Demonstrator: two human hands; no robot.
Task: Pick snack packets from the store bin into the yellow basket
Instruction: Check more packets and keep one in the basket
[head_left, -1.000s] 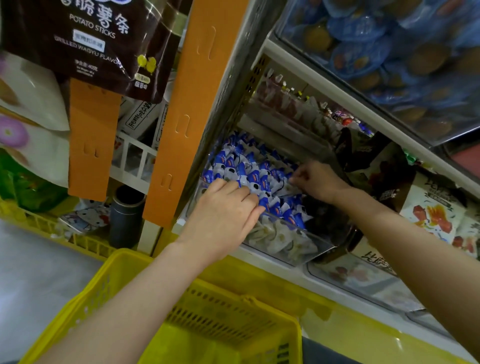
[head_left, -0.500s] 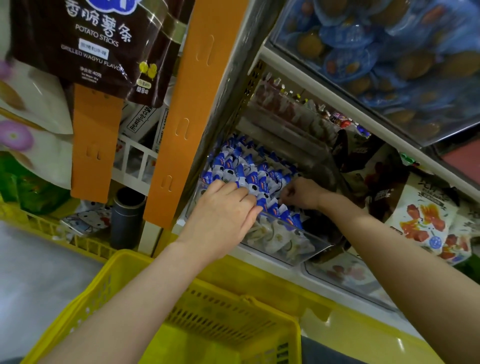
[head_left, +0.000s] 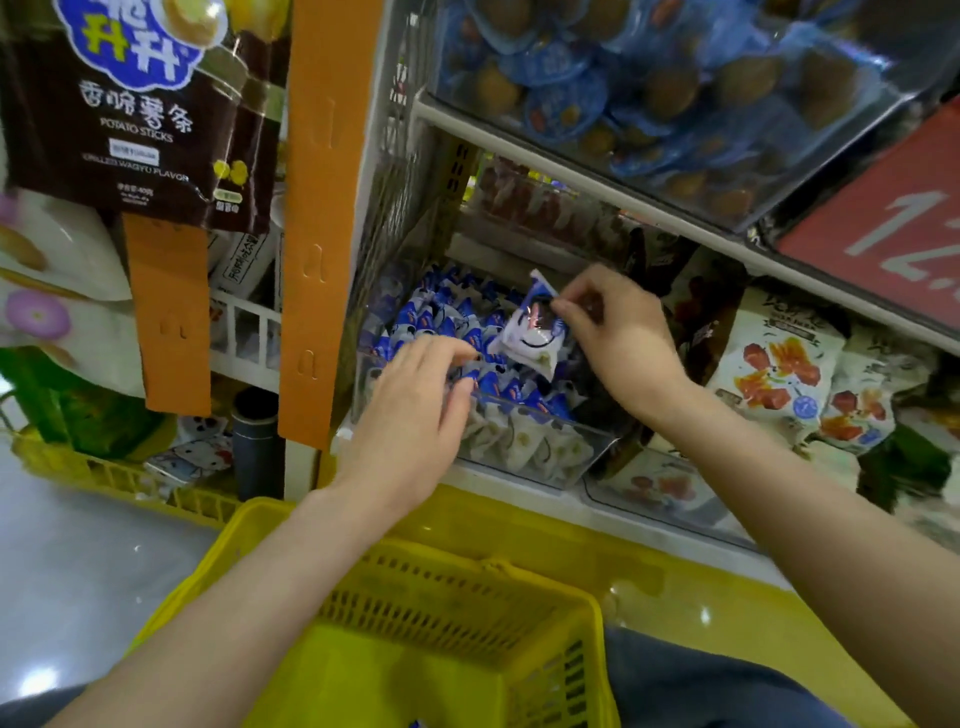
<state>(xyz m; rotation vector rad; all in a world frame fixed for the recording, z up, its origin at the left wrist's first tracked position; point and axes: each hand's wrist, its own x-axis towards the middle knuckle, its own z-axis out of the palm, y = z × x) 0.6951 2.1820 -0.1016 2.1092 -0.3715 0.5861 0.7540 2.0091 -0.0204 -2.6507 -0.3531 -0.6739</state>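
Store shelving: a white shelf (head_left: 498, 475) carries a clear bin (head_left: 545, 447) packed with small packets, potato-stick bags (head_left: 130, 104) hang to the left, and the yellow basket (head_left: 415, 551) sits below my arms. The snack packet (head_left: 527, 335) is white with blue trim and a dark cartoon face, tilted, raised just above the packed rows. My right hand (head_left: 618, 332) pinches its upper edge; my left hand (head_left: 410, 410) lies palm-down on the front-left packets, fingers loosely bent, gripping nothing visible.

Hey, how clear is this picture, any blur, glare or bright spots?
Head view: the right hand and the packet it pinches are smeared by motion, the left hand is sharper, glare streaks the clear upper bin, and the floor carries bright reflections.
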